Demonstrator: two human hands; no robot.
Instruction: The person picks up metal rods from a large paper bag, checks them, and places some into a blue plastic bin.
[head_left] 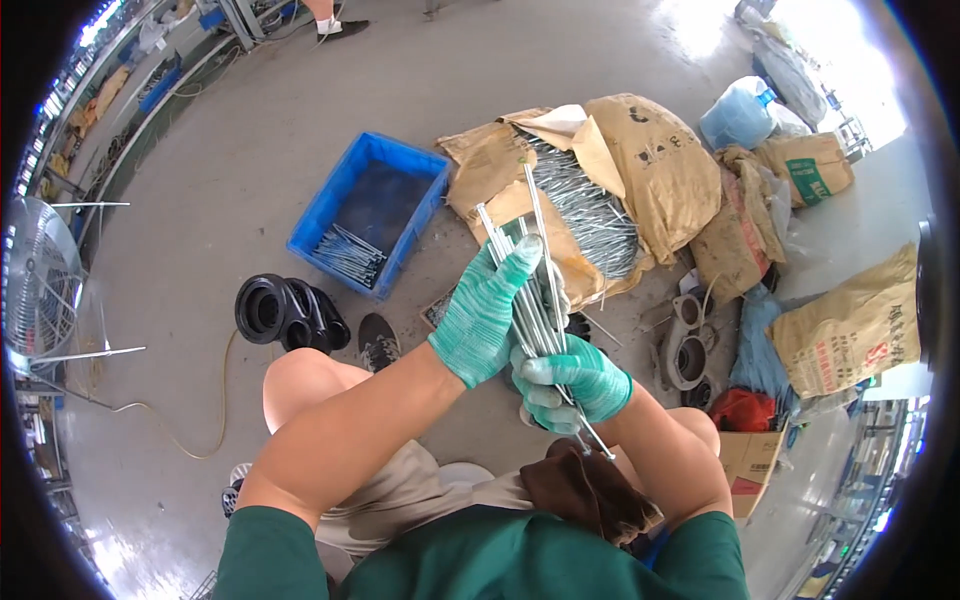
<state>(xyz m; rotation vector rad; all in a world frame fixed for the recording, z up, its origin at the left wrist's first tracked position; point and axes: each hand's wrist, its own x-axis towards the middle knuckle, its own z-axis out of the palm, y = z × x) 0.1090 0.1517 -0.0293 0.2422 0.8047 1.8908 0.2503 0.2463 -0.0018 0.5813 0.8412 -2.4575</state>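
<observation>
Both of my hands wear green and white knit gloves and grip one bundle of long, thin metal rods (537, 318) above my lap. My left hand (488, 308) wraps the upper part, its thumb lying along the rods. My right hand (578, 384) closes round the lower part. One rod sticks up higher than the others, and a few lower ends with small heads poke out beneath my right hand. Ahead, a torn-open brown paper sack (478, 165) lies full of similar rods (588, 212). Left of it, a blue plastic bin (424, 232) holds a smaller batch of rods (348, 256).
A closed brown sack (655, 160) leans against the open one. Black ring-shaped parts (262, 308) stand left of my knee; grey metal castings (687, 345) lie at right. More sacks (850, 325) and a cardboard box (750, 460) line the right side. A fan (42, 280) stands far left.
</observation>
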